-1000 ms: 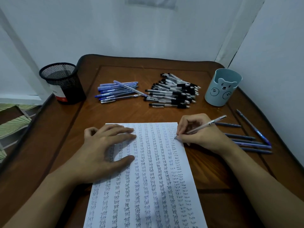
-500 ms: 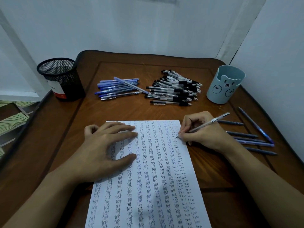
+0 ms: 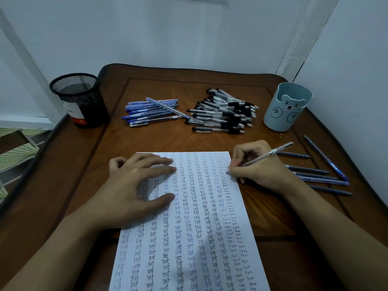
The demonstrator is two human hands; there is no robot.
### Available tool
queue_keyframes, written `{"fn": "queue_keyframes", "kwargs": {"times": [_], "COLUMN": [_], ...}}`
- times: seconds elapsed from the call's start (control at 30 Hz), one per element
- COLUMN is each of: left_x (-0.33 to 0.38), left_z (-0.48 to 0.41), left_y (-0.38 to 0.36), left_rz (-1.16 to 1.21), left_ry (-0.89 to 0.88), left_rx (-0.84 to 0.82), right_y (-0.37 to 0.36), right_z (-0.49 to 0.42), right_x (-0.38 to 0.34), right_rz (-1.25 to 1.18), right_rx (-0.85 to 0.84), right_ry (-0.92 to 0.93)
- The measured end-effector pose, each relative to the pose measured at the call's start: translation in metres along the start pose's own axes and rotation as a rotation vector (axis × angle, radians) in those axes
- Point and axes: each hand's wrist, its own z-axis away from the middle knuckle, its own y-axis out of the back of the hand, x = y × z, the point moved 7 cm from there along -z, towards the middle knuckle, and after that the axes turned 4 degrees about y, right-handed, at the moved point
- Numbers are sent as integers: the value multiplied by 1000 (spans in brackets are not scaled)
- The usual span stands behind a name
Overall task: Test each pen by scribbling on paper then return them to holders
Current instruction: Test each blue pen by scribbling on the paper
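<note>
A white sheet of paper (image 3: 195,219) covered in columns of the word "test" lies on the wooden table. My left hand (image 3: 134,187) rests flat on its upper left part with fingers spread. My right hand (image 3: 258,166) grips a pale pen (image 3: 270,153), its tip touching the paper's right edge near the top. A pile of blue pens (image 3: 151,112) and a pile of black pens (image 3: 224,114) lie at the back. A black mesh holder (image 3: 80,99) stands back left, a light blue bear holder (image 3: 286,106) back right.
Several dark blue pens (image 3: 315,175) lie loose on the table to the right of my right hand. The wooden table (image 3: 172,139) has a raised rim. White walls close in behind and on the right.
The pen tip has crept slightly down the paper's right edge while writing. My left hand has stayed on the paper. The camera has tilted a little.
</note>
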Motion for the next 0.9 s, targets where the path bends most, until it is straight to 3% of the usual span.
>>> {"fn": "queue_keyframes", "kwargs": {"times": [0.9], "left_x": [-2], "left_z": [0], "left_y": [-1], "left_rz": [3], "left_ry": [11], "left_rx": [7], "right_y": [2], "right_z": [-1], "right_x": [0], "right_rz": [11], "right_rx": [17], "right_ry": [-21]}}
